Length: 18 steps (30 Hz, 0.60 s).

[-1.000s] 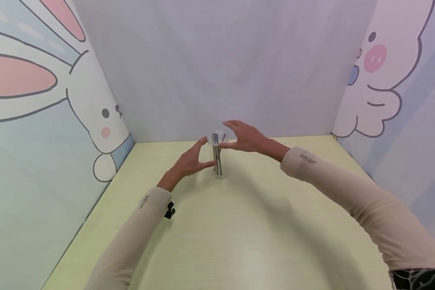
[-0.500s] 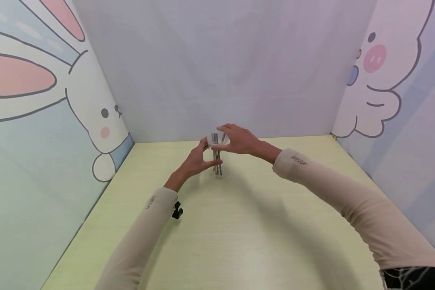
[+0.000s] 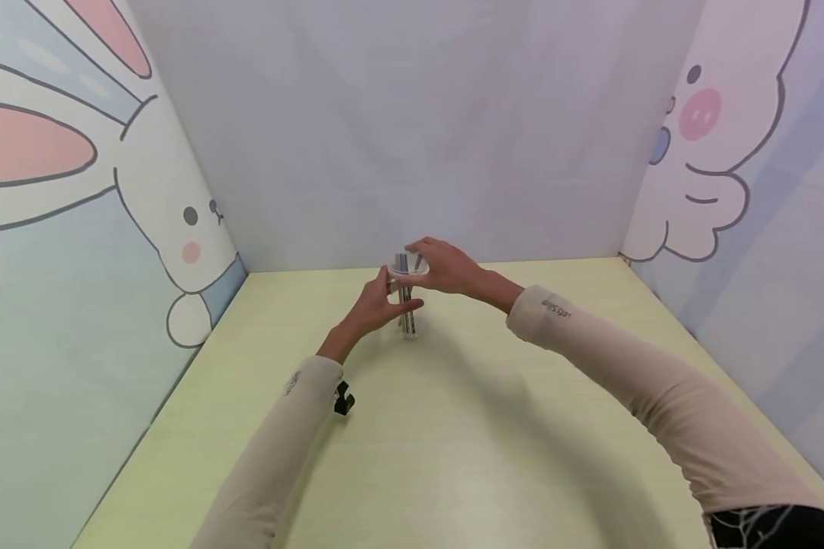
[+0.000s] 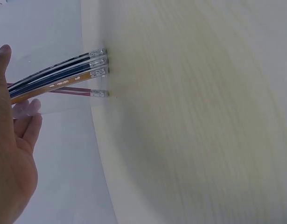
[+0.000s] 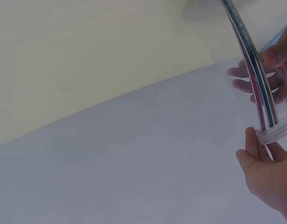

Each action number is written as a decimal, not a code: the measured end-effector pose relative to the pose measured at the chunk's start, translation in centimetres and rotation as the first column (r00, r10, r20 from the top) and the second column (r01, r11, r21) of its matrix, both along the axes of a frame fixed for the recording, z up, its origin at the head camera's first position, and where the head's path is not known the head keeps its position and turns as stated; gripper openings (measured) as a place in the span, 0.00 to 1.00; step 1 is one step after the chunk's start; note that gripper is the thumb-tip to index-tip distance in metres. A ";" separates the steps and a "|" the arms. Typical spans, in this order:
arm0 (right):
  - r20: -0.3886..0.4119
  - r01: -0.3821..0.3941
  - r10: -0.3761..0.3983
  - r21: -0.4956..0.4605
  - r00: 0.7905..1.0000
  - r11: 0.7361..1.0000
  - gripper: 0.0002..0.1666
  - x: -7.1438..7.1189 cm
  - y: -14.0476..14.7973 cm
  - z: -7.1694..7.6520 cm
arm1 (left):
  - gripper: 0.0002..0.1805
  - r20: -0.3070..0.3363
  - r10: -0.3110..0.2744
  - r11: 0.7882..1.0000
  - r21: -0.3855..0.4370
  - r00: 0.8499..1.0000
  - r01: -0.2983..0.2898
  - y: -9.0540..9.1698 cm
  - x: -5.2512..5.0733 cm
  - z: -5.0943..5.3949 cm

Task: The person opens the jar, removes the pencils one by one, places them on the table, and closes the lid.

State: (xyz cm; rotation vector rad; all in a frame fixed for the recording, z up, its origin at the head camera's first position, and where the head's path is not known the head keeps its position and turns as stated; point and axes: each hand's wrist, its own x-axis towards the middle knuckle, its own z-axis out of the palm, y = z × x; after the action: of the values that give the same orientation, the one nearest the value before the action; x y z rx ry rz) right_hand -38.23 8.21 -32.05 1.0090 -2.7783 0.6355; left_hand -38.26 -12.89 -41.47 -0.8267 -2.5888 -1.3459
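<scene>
At the back of the table stands a tall clear cylindrical container point(image 3: 409, 335) with several pencils point(image 4: 59, 79) inside. Their eraser ends point down; blue, orange and red barrels show in the left wrist view. My left hand point(image 3: 371, 309) grips the container around its upper part, thumb in front, and its fingers show through the clear wall in the right wrist view. At the top, my right hand point(image 3: 449, 268) holds the container's thick clear rim point(image 5: 275, 135) between thumb and fingers. Whether that rim is a separate lid I cannot tell.
A pale wood-grain table point(image 3: 453, 457) spreads before me. A plain grey-white backdrop point(image 3: 412, 137) rises just behind the container. Side panels carry a cartoon rabbit point(image 3: 172, 183) on the left and another cartoon animal point(image 3: 721, 114) on the right. A black mount point(image 3: 344, 398) sits at the left wrist.
Both hands have closed in on the container, the left moving right and the right moving left. Their fingers have gone from spread beside it to holding it. The container stays in place.
</scene>
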 end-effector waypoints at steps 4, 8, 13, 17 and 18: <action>-0.003 -0.027 0.027 -0.002 1.000 1.000 0.43 -0.1 0.0 0.1 | 0.46 0.009 0.000 1.000 0.016 1.000 0.000 -0.1 -0.1 -0.1; 0.002 -0.078 0.078 -0.011 0.997 0.997 0.42 -0.2 0.2 0.4 | 0.47 0.001 -0.019 0.999 0.033 1.000 0.019 -0.1 -0.1 0.0; 0.046 -0.161 0.160 -0.001 0.986 0.987 0.42 -0.4 0.5 0.5 | 0.45 0.009 -0.038 0.998 0.049 0.999 0.038 -0.1 0.1 -0.1; 0.084 -0.178 0.176 0.008 0.981 0.984 0.42 -0.5 0.4 0.6 | 0.44 0.015 -0.032 0.998 0.045 0.999 0.031 0.0 0.4 0.0; 0.091 -0.166 0.165 0.009 0.982 0.986 0.43 -0.3 0.4 0.7 | 0.43 0.015 -0.029 0.999 0.038 0.999 0.028 0.1 0.4 0.1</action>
State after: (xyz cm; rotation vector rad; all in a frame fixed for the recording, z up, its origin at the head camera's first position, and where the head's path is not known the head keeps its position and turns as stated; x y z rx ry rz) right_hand -38.53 8.62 -31.36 1.2556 -2.8010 0.6958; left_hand -37.83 -12.84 -41.38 -0.8538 -2.5645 -1.4096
